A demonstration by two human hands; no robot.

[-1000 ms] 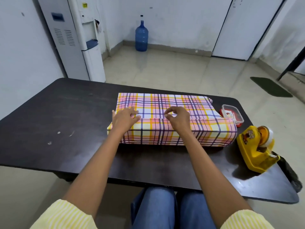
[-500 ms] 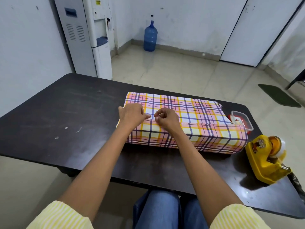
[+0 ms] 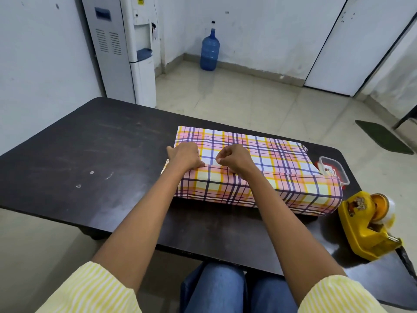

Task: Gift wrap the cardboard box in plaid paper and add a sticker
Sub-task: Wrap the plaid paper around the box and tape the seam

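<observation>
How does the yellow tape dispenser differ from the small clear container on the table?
The tape dispenser is opaque yellow; the container is clear with red beneath. The tape dispenser stands nearer the person; the container lies farther, partly hidden behind the wrapped box. Both sit on the dark table.

Bright, even indoor daylight, mostly crisp.
Dull sheen on dark table (image 3: 67, 154), pale glare on floor tiles (image 3: 225, 98); soft shadow under wrapped box (image 3: 248, 190) – wide-angle bending toward edges, slight smear on tape dispenser (image 3: 361, 224).
</observation>
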